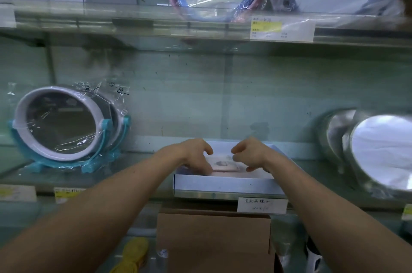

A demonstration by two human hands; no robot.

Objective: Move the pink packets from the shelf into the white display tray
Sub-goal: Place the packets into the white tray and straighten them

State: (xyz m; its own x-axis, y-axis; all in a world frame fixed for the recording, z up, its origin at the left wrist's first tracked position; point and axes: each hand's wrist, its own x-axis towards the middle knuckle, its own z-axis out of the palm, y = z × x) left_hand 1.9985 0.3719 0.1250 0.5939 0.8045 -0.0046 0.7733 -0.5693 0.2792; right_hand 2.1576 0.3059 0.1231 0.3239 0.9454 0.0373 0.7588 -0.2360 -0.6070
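Head view: flat pink packet (225,166) in rectangular white tray (223,186); left grip (196,155) touching it, hold unclear; right grip (252,155) loose, empty.

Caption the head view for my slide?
Left hand and right hand flank a pink packet in the white tray.

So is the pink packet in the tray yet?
In. The packet lies flat behind the tray's front wall, within its rim.

A white card (262,205) on the near shelf edge, under the white display tray (223,185), carries handwritten characters above a row of digits, too faint to read. Marker on the left mirror's plastic wrap (111,94) reads roughly "8-". The yellow-patched price tags (282,28) are blurred.
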